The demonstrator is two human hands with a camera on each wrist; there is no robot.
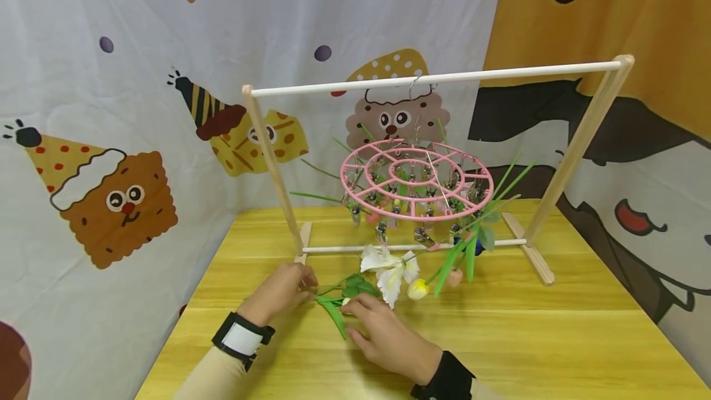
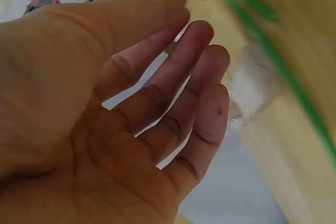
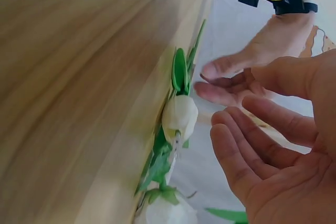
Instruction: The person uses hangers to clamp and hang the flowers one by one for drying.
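Observation:
A white tulip (image 3: 179, 116) with green leaves (image 1: 333, 316) lies on the table between the two hands. My left hand (image 1: 283, 292) is at the stem side. In the left wrist view its fingers are loosely bent with nothing in the palm, and a green stem (image 2: 278, 64) runs just beyond the fingertips. My right hand (image 1: 386, 335) hovers beside the tulip's bloom, its fingers relaxed and apart from the flower in the right wrist view. Close by lies a larger white flower (image 1: 390, 273), next to a yellow tulip (image 1: 418, 289).
Behind the hands stands a wooden rack (image 1: 577, 147) with a white top bar (image 1: 444, 79). From the bar hangs a round pink clip hanger (image 1: 355, 193) with several metal clips and flowers. A pale pink bud (image 1: 454, 277) hangs low at its right. Printed cloth surrounds the wooden table (image 1: 528, 338).

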